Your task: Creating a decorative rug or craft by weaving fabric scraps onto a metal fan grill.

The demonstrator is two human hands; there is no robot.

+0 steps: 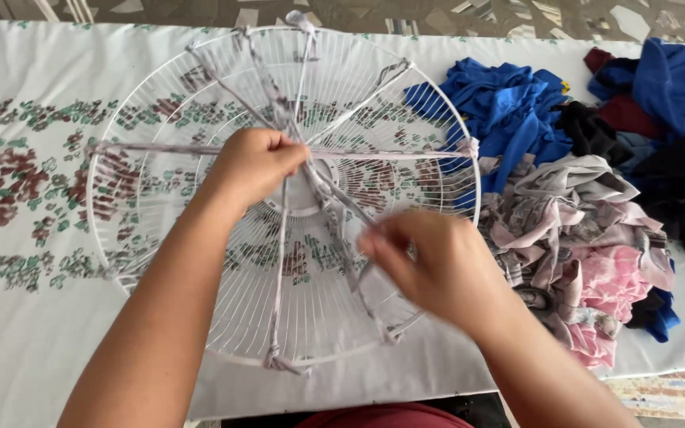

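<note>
Grey fabric strips (334, 198) cross the round white wire fan guard (160, 238) on our desk (17, 341); our left hand (254, 162) pinches them at the hub, our right hand (430, 265) pulls one strip toward the near rim.

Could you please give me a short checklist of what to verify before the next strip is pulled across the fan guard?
1. Left hand pinches the fabric strips at the hub: ok.
2. Right hand grips a strip end: cannot tell, blurred.
3. White fan guard lies flat on the flowered tablecloth: ok.
4. Strip knots at the rim tied: ok where visible.
5. Fabric scrap pile beside the right hand: ok.
</note>
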